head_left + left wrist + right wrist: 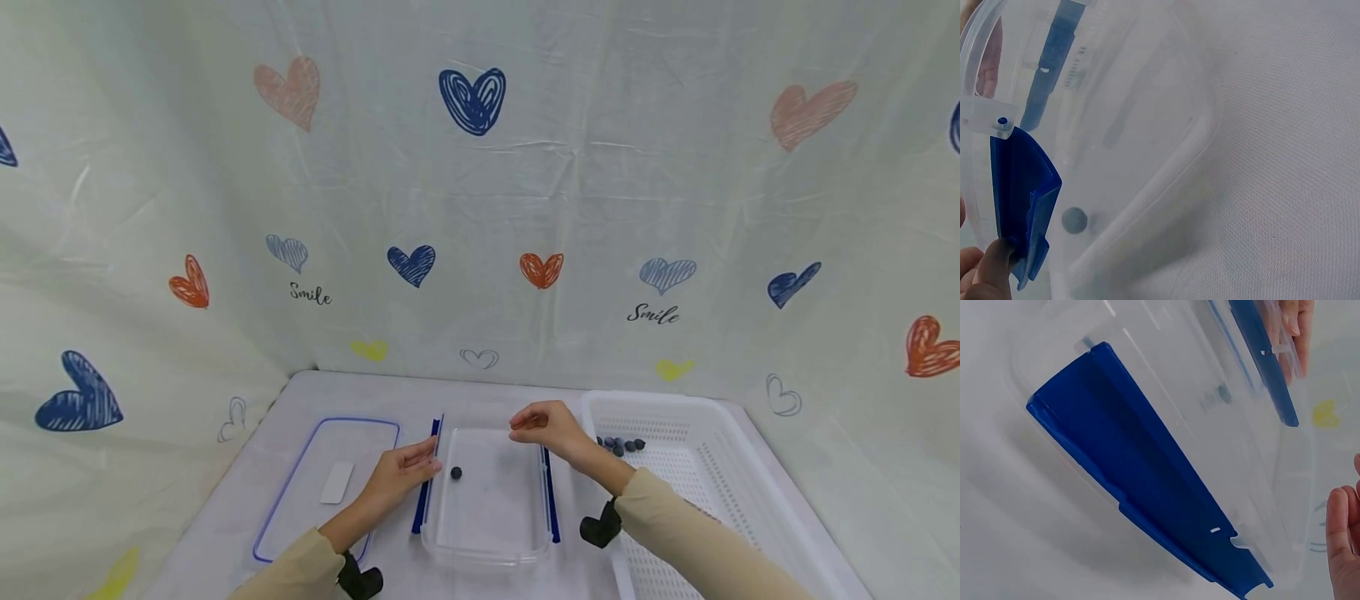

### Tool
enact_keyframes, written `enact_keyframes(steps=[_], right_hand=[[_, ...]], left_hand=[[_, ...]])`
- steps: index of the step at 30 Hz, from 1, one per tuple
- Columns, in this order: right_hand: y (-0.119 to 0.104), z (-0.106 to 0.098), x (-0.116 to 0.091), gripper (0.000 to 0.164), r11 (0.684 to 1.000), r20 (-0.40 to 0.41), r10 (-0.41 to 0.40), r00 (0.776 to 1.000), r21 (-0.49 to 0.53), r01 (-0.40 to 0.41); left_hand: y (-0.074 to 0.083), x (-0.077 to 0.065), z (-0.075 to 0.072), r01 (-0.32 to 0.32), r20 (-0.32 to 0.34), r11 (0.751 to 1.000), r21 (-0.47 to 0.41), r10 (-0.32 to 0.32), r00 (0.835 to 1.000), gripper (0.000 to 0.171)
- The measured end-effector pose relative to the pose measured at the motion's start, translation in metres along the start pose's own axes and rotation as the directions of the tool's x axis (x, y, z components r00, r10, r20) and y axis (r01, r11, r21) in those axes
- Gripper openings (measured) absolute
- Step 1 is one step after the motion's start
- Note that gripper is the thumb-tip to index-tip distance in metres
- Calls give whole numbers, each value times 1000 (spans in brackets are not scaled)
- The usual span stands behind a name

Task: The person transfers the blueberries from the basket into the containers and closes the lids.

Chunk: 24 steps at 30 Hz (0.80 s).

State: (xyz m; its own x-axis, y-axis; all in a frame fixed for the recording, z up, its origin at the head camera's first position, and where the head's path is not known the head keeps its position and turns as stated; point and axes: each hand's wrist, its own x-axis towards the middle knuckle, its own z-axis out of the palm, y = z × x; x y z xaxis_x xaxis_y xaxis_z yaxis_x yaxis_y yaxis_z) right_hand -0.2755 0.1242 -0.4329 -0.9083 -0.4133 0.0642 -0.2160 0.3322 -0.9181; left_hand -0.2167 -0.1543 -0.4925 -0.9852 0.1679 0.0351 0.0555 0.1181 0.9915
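A clear plastic food container (491, 533) with blue side clips (552, 500) stands uncovered on the table. Inside it, near the left wall, lies one blueberry (456, 472). My left hand (401, 479) holds the container's left rim. In the left wrist view, a fingertip of that hand touches the lower end of a blue clip (1025, 187). Above the container's far right corner hovers my right hand (551, 429), its fingers bent toward the thumb. Between those fingertips I see nothing, and the right wrist view shows part of that hand (1342, 537) apart from the container.
On the right stands a white perforated basket (750, 450) with several blueberries (618, 446) near its left wall. A clear lid with a blue rim (288, 475) lies to the left, and a small white rectangle (337, 482) shows within its outline. A heart-printed curtain (480, 192) hangs behind.
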Motion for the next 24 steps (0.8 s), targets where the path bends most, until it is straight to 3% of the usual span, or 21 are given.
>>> enact_keyframes(steps=[9, 24], right_hand=[[2, -16, 1, 21, 1000, -24, 12, 1000, 8, -12], [-1, -51, -9, 26, 999, -114, 37, 993, 33, -34]], left_hand=[[0, 1, 0, 8, 6, 1000, -30, -8, 1000, 58], [-1, 0, 1, 17, -13, 999, 42, -16, 1000, 59]])
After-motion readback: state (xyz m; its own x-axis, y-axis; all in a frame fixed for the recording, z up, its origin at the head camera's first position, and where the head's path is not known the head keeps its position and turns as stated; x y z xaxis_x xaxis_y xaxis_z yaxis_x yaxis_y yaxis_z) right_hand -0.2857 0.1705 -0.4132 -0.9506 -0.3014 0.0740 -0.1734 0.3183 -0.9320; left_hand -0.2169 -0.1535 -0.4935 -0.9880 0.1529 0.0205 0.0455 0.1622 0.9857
